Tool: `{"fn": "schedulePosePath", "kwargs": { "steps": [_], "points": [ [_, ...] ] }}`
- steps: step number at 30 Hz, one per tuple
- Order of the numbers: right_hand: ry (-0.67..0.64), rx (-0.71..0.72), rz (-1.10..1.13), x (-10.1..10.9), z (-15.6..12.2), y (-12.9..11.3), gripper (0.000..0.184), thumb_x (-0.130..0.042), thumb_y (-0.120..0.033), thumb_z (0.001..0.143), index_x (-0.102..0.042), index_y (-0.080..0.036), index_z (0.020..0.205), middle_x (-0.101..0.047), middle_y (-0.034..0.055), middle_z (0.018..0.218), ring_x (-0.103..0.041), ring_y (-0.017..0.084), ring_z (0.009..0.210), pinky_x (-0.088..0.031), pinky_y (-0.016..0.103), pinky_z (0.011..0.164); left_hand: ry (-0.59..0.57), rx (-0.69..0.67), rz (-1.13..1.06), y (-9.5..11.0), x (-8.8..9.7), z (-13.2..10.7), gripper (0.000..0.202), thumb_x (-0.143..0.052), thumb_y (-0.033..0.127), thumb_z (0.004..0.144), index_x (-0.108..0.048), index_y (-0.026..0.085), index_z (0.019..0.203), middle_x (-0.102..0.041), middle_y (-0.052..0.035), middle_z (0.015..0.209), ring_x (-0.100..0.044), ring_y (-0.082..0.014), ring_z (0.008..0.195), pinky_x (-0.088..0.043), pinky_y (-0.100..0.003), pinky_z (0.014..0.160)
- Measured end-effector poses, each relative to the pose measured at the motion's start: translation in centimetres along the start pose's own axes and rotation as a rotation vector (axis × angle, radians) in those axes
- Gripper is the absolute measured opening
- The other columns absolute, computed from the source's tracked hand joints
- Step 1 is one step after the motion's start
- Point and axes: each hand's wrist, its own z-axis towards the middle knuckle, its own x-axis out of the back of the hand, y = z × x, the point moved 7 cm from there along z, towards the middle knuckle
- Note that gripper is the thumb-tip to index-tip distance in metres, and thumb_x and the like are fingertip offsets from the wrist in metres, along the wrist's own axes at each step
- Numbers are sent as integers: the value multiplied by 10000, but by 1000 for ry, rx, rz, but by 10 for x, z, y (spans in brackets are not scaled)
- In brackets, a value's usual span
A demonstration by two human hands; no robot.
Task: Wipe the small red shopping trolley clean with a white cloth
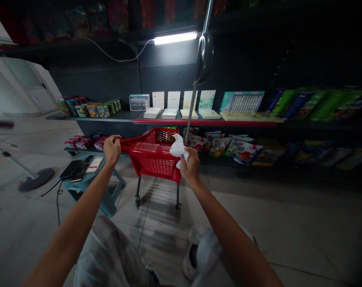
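Observation:
A small red shopping cart [155, 167] with perforated basket sides stands on the tiled floor in front of me. My left hand [112, 150] is closed around the left end of its red handle. In my right hand [189, 163] a crumpled white cloth [178, 146], perhaps a tissue, is pinched between thumb and fingers. That hand is at the right end of the cart, and the cloth hangs against the cart's upper edge. Whether my right fingers also touch the cart is hidden.
Behind the cart runs a dark shelf [106, 116] with books, boxes and bags. A metal pole [191, 109] rises by the cart's right side. To the left, a blue-grey stool [109, 195] carries phones and a cable; a round-based stand [36, 179] is beyond it.

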Motion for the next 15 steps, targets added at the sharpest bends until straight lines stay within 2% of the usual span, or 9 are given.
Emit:
{"fn": "schedulePosePath", "kwargs": {
  "steps": [2, 3, 5, 7, 9, 10, 12, 15],
  "points": [
    [14, 2, -1, 1, -2, -4, 268, -439, -303, 969, -641, -234, 1132, -688, 104, 1013, -632, 299, 1004, -505, 477, 926, -21, -81, 30, 33, -11, -5, 248, -513, 181, 868, -751, 181, 939, -756, -67, 1091, -633, -229, 1085, -448, -398, 1038],
    [27, -4, 5, 1, -4, -5, 273, -437, -302, 968, -640, -237, 1138, -684, 103, 1018, -633, 298, 1001, -511, 478, 919, -68, -121, 51, 51, -21, -9, 220, -554, 214, 866, -763, 203, 934, -763, -61, 1063, -640, -241, 1068, -463, -396, 1008],
    [51, -24, 25, 3, -8, -4, 296, -428, -308, 969, -639, -248, 1168, -676, 103, 1040, -630, 298, 1012, -526, 478, 902, -222, -184, 193, 84, -50, -19, 258, -531, 303, 919, -776, 232, 965, -770, -76, 1051, -671, -266, 997, -499, -399, 893],
    [69, -47, 44, 4, -13, -2, 320, -426, -324, 970, -640, -255, 1197, -669, 108, 1065, -625, 304, 1035, -535, 486, 901, -405, -221, 328, 108, -79, -32, 319, -513, 406, 953, -789, 246, 950, -779, -93, 990, -698, -281, 923, -503, -391, 819],
    [72, -66, 63, 7, -17, 2, 331, -431, -340, 974, -645, -253, 1212, -667, 115, 1083, -622, 310, 1052, -536, 496, 916, -595, -237, 458, 120, -100, -44, 409, -520, 534, 947, -804, 245, 890, -777, -107, 894, -713, -303, 857, -501, -399, 789],
    [66, -69, 75, 9, -18, 3, 332, -435, -348, 977, -647, -251, 1214, -669, 117, 1088, -624, 311, 1054, -535, 499, 925, -648, -252, 496, 123, -105, -49, 451, -508, 580, 946, -810, 250, 888, -778, -107, 890, -719, -309, 857, -501, -400, 791],
    [42, -67, 104, 12, -18, 7, 338, -435, -363, 985, -646, -247, 1223, -672, 118, 1099, -630, 310, 1061, -535, 503, 939, -698, -283, 541, 128, -108, -54, 522, -449, 618, 965, -822, 257, 906, -784, -107, 925, -729, -311, 893, -503, -394, 805],
    [14, -62, 136, 16, -19, 12, 345, -427, -393, 995, -645, -246, 1219, -679, 122, 1120, -634, 314, 1089, -529, 513, 967, -711, -326, 562, 131, -106, -57, 595, -357, 603, 998, -830, 252, 912, -789, -114, 953, -733, -303, 930, -506, -378, 803]
  ]
}}
